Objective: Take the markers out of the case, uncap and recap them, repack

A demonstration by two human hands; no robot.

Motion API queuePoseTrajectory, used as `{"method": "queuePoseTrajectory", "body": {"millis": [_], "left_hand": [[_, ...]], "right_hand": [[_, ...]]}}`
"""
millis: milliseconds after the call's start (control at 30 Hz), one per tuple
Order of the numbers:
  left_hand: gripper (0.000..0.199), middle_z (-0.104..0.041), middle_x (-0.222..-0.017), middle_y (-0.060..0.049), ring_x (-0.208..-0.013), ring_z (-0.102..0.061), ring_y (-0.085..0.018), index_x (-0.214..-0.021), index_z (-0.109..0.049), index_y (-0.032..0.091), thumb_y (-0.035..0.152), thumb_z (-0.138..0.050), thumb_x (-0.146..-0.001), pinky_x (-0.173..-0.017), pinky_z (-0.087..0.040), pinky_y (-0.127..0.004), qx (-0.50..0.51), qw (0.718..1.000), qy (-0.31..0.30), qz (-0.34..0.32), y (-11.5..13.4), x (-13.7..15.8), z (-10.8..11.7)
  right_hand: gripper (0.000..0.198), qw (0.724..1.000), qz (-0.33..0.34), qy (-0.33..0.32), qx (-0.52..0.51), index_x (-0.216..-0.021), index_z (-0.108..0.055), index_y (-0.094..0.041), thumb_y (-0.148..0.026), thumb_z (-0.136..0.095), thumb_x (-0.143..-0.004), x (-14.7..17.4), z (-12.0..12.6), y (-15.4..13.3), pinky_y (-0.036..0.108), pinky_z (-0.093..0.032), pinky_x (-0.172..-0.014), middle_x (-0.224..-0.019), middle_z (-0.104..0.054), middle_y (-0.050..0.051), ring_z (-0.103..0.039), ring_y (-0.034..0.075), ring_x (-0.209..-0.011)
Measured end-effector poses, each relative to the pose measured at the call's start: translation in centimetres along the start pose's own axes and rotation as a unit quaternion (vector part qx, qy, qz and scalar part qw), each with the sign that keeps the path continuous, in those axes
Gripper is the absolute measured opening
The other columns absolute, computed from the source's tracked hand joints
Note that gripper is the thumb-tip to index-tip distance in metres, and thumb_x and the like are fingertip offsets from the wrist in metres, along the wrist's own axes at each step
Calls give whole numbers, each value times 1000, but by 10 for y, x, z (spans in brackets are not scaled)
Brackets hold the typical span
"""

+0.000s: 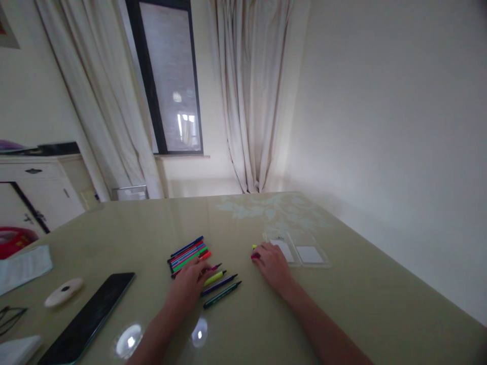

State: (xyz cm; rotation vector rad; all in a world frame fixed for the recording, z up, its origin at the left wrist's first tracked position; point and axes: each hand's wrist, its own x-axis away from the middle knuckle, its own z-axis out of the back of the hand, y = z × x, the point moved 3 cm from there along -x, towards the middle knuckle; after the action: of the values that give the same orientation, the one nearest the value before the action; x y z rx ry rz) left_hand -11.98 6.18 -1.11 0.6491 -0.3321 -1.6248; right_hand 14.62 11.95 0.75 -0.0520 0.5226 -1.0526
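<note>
My left hand (189, 280) is closed around a magenta marker (215, 267), its bare tip pointing right. In my right hand (272, 262) a magenta cap (254, 256) is pinched at the fingertips, and a bit of yellow-green (254, 247) shows just beyond them. Uncapped beside my left hand lie a yellow-green marker (215, 278), a dark blue marker (219, 285) and a dark green marker (222, 295). Several coloured markers (189, 257) sit side by side behind my left hand, which hides part of them. My right hand overlaps the left part of a clear plastic case (321, 262).
At the left of the glossy table (266, 324) are a black phone-like slab (89, 317), a white oval object (64, 292), a pale cloth (26, 267) and glasses (11, 318). A wall (399, 152) borders the right side; curtains (254, 91) hang behind.
</note>
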Motion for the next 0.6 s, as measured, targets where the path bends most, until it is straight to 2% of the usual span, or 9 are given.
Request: {"method": "queuePoseTrajectory", "body": {"millis": [67, 133, 233, 333, 533, 600], "left_hand": [[32, -73, -108, -10, -104, -67, -28, -98, -78, 22, 41, -52, -97, -94, -50, -40, 8, 1000, -10, 0, -1, -1, -2], [34, -73, -110, -10, -106, -67, -27, -101, -77, 22, 40, -48, -99, -97, -50, -40, -7, 1000, 13, 10, -6, -3, 5], [32, -71, -112, -10, -107, -65, -27, -107, -72, 21, 34, -44, -101, -98, -49, -41, -96, 991, 66, 67, -15, -2, 21], [24, -68, -113, -10, -107, -63, -26, -108, -68, 21, 31, -48, -99, -96, -48, -38, -182, 975, 59, 114, -18, 1, 30], [17, -70, -110, -9, -109, -62, -27, -99, -65, 20, 28, -51, -99, -94, -46, -37, -209, 975, 16, 71, -12, 0, 22], [18, -71, -110, -9, -110, -62, -28, -99, -66, 21, 28, -50, -99, -95, -45, -38, -203, 977, 17, 59, -13, 0, 20]], "right_hand": [[12, 1000, 2, -10, 11, -93, -74, -21, -14, -63, -96, 0, -3, -2, 36, -45, -90, -99, -73, 6, -65, 24, -100], [15, 1000, 0, -7, 14, -94, -74, -21, -13, -61, -96, 0, -3, 0, 36, -43, -90, -100, -72, 5, -64, 24, -101], [16, 1000, -15, -2, 22, -95, -74, -21, -14, -60, -97, -1, -3, 6, 36, -43, -90, -101, -72, 6, -63, 24, -102], [14, 999, -23, 13, 24, -97, -74, -20, -17, -60, -98, -2, -2, 6, 36, -44, -90, -102, -72, 8, -63, 25, -102], [19, 999, 22, 37, 8, -111, -71, -21, -22, -55, -103, 1, -3, -12, 35, -44, -93, -108, -71, 8, -63, 24, -104], [21, 999, 3, 35, 36, -114, -70, -21, -23, -52, -103, 2, -3, -13, 36, -44, -94, -112, -71, 9, -62, 25, -106]]}}
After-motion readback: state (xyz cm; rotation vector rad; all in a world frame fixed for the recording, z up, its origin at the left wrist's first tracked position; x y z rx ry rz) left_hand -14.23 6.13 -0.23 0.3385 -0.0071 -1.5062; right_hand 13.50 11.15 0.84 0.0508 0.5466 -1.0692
